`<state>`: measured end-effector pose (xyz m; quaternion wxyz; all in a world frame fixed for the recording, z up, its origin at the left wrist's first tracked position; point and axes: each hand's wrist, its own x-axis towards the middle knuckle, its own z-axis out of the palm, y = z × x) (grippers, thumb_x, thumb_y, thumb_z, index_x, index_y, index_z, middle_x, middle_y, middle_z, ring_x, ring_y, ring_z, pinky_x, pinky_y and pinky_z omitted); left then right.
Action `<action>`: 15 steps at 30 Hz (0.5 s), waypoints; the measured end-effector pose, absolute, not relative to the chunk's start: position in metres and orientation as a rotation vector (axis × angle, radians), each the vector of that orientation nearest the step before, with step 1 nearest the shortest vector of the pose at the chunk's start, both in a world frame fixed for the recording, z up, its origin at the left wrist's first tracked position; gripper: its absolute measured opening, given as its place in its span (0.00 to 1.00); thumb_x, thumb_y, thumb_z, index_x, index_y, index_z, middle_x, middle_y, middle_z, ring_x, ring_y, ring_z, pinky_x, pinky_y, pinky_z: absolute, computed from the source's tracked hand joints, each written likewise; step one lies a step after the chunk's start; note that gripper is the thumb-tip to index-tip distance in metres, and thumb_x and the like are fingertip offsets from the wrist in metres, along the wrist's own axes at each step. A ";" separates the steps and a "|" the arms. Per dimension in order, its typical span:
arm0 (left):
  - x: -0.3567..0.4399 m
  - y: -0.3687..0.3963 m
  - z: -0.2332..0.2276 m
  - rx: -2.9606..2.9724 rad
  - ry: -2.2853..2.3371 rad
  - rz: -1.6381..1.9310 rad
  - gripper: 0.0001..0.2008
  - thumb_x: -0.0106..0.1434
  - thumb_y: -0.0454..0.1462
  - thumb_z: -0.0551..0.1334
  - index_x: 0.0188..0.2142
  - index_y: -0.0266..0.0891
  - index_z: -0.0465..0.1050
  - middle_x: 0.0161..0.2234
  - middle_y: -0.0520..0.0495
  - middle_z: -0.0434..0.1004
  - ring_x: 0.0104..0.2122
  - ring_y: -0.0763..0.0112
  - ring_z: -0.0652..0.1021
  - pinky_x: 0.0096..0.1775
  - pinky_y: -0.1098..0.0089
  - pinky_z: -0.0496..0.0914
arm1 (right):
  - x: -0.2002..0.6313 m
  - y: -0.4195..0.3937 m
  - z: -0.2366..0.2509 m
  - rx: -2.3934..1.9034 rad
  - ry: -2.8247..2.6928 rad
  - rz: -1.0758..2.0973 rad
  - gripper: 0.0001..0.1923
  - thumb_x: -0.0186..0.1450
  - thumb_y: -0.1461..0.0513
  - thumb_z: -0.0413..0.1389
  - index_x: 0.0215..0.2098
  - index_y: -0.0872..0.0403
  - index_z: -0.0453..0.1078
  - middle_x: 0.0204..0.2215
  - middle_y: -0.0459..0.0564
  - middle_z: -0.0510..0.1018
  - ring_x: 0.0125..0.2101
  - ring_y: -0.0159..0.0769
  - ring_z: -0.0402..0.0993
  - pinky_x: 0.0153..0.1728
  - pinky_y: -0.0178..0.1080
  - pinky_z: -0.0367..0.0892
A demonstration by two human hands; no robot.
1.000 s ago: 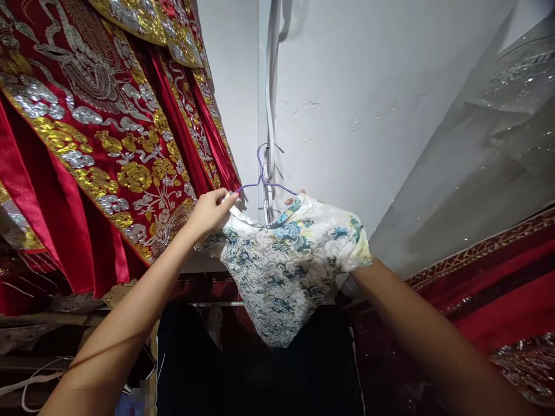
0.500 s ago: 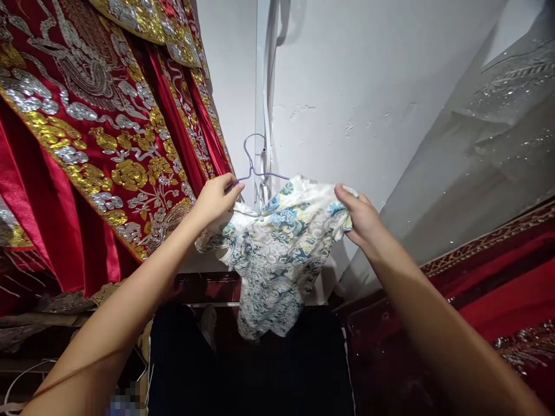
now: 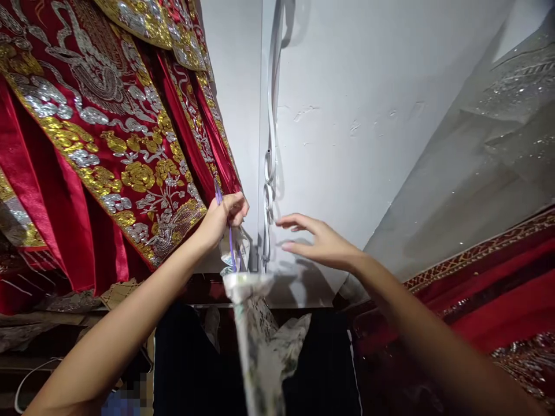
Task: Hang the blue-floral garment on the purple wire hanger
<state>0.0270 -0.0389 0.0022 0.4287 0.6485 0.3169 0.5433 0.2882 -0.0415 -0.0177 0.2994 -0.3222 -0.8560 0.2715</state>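
Note:
My left hand [image 3: 224,218] is closed around a thin purple clothes hanger [image 3: 232,248], which now runs steeply downward through the fingers. Below it the patterned top [image 3: 254,323], white with grey, blue and yellow, hangs edge-on and blurred over my dark trousers. Part of the cloth still lies along the hanger near my left wrist. To the right, my right hand [image 3: 321,241] is apart from the top, its thumb and fingers spread with nothing between them.
Red garments [image 3: 143,173] with gold and silver embroidery hang at the left. A white cable [image 3: 272,110] runs down the white wall [image 3: 355,75]. Sheer sparkling fabric [image 3: 485,156] and red cloth [image 3: 511,306] are at the right.
My right hand has let go of the top's shoulder and opened. The top and hanger have turned from spread out to edge-on and dropped lower, with my left hand still holding the hanger.

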 end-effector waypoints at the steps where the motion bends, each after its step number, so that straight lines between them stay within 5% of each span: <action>1: 0.033 -0.046 0.003 1.607 0.763 1.339 0.24 0.68 0.49 0.54 0.22 0.37 0.68 0.14 0.55 0.55 0.17 0.77 0.56 0.23 0.73 0.52 | 0.279 -0.040 -0.025 -0.862 -2.309 0.545 0.37 0.63 0.50 0.63 0.67 0.47 0.60 0.65 0.58 0.65 0.62 0.54 0.65 0.60 0.57 0.65; 4: 0.049 -0.067 0.009 1.502 0.582 1.293 0.28 0.69 0.53 0.52 0.19 0.37 0.66 0.12 0.56 0.50 0.15 0.78 0.52 0.22 0.74 0.51 | 0.251 -0.042 -0.050 -0.690 -2.404 0.079 0.60 0.59 0.51 0.66 0.76 0.49 0.33 0.73 0.61 0.46 0.71 0.59 0.45 0.67 0.64 0.49; 7: 0.061 -0.084 0.020 1.396 0.423 1.269 0.28 0.68 0.52 0.54 0.17 0.38 0.63 0.10 0.57 0.47 0.14 0.79 0.51 0.21 0.75 0.51 | 0.233 -0.046 -0.069 -0.521 -2.296 -0.247 0.64 0.60 0.53 0.65 0.75 0.56 0.22 0.72 0.67 0.48 0.71 0.62 0.43 0.68 0.67 0.38; 9: 0.062 -0.089 0.027 1.382 0.364 1.271 0.26 0.68 0.50 0.56 0.18 0.38 0.65 0.10 0.57 0.49 0.14 0.79 0.55 0.21 0.76 0.56 | 0.232 -0.046 -0.076 -0.462 -2.217 -0.323 0.63 0.59 0.52 0.64 0.75 0.56 0.24 0.68 0.67 0.56 0.68 0.62 0.52 0.67 0.66 0.45; 11: 0.057 -0.088 0.031 1.431 0.339 1.262 0.21 0.67 0.49 0.60 0.24 0.36 0.71 0.15 0.54 0.62 0.18 0.76 0.67 0.27 0.75 0.66 | 0.241 -0.044 -0.078 -0.448 -2.198 -0.353 0.61 0.56 0.50 0.64 0.75 0.52 0.33 0.63 0.64 0.62 0.62 0.62 0.61 0.63 0.63 0.54; 13: 0.045 -0.081 0.031 1.487 0.358 1.213 0.17 0.65 0.48 0.63 0.35 0.34 0.77 0.29 0.46 0.78 0.32 0.69 0.78 0.40 0.70 0.73 | 0.259 -0.039 -0.078 -0.514 -2.175 -0.381 0.58 0.53 0.47 0.65 0.74 0.48 0.43 0.60 0.61 0.65 0.58 0.61 0.64 0.59 0.61 0.59; 15: 0.029 -0.070 0.025 1.446 0.446 1.190 0.19 0.66 0.46 0.63 0.47 0.32 0.75 0.43 0.40 0.81 0.44 0.62 0.80 0.50 0.64 0.72 | 0.280 -0.032 -0.075 -0.675 -2.091 -0.402 0.56 0.52 0.46 0.65 0.73 0.47 0.49 0.59 0.61 0.64 0.57 0.62 0.64 0.57 0.60 0.59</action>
